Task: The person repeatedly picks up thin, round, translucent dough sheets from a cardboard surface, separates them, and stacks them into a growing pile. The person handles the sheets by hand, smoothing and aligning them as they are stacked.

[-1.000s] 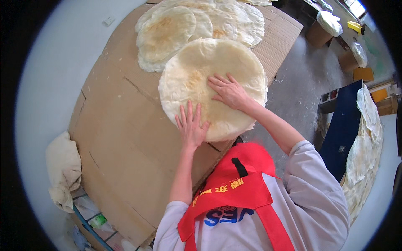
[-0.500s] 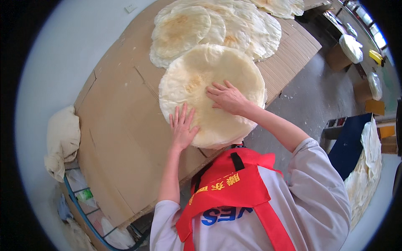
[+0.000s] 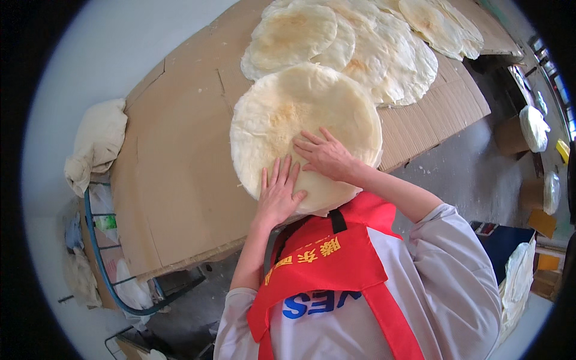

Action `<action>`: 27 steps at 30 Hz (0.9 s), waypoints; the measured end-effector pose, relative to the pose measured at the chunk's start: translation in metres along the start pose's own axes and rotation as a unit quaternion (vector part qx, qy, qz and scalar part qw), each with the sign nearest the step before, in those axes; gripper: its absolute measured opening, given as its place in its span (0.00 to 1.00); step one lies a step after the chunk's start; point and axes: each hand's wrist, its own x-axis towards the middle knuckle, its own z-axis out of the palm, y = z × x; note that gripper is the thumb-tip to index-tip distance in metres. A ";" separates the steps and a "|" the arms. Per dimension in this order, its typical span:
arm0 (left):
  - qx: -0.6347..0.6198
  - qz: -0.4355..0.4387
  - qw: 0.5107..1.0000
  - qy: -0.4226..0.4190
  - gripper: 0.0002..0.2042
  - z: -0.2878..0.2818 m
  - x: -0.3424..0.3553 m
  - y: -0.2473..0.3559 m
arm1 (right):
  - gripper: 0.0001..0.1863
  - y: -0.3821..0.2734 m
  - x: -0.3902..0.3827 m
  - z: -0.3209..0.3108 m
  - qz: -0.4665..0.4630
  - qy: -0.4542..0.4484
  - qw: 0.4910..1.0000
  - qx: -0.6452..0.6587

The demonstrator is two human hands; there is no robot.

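Note:
A thick round stack of thin pale flatbreads (image 3: 270, 129) sits at the near edge of the cardboard-covered table, with a browned patch on its top sheet. My left hand (image 3: 279, 193) lies on the near left part of the stack, fingers stretched out. Beside it, my right hand (image 3: 325, 157) rests on the middle of the top sheet, its fingers spread. Neither hand grips anything; both touch the top surface. Just beyond the stack, more flatbreads (image 3: 294, 37) lie in overlapping piles, some with brown spots.
Brown cardboard (image 3: 174, 174) covers the table. A bundled cream cloth (image 3: 99, 135) lies at its left corner, above a blue metal frame (image 3: 93, 225) with plastic bags. On the right stand boxes topped with white plastic (image 3: 534, 129), and a low stand bears pale sheets (image 3: 517, 282).
My left hand has slid right across the top sheet, closer to my right hand. The view has shifted, so the table and far piles appear elsewhere in the picture.

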 end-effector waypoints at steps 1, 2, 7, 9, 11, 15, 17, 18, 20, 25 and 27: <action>0.002 -0.001 1.000 0.004 0.32 0.001 -0.001 0.000 | 0.27 0.001 0.001 0.001 -0.005 -0.014 1.000 0.006; 0.004 -0.001 1.000 0.008 0.32 0.002 -0.001 0.000 | 0.26 0.004 0.004 0.000 -0.008 -0.028 1.000 0.012; -0.007 0.011 1.000 0.027 0.32 0.006 -0.001 -0.005 | 0.24 0.016 0.027 -0.017 -0.008 -0.082 0.996 0.031; -0.007 0.014 0.999 0.032 0.32 0.007 -0.001 -0.004 | 0.23 0.016 0.029 -0.015 -0.036 0.012 0.998 0.040; -0.008 0.012 0.999 0.036 0.32 0.005 0.002 -0.002 | 0.23 0.018 0.028 0.003 -0.059 0.021 0.998 0.016; -0.003 0.012 0.999 0.042 0.31 0.004 0.000 -0.004 | 0.23 0.018 0.033 0.008 -0.057 -0.024 0.998 0.022; -0.039 -0.011 0.999 0.001 0.31 0.001 -0.001 -0.011 | 0.24 0.017 0.053 -0.016 -0.047 -0.131 0.990 -0.018; -0.059 -0.024 0.998 -0.020 0.31 -0.002 -0.002 -0.012 | 0.24 0.020 0.064 -0.026 -0.041 -0.186 0.981 -0.036; -0.034 -0.021 0.998 0.051 0.30 -0.013 -0.001 -0.001 | 0.26 0.046 0.076 -0.024 -0.054 -0.043 0.997 -0.039; -0.021 -0.036 0.996 0.077 0.29 0.010 -0.016 0.000 | 0.28 0.117 0.077 0.006 -0.028 0.111 0.986 -0.121; -0.022 -0.035 0.996 0.077 0.30 0.010 -0.013 -0.003 | 0.28 0.120 0.079 0.009 -0.039 0.146 0.985 -0.081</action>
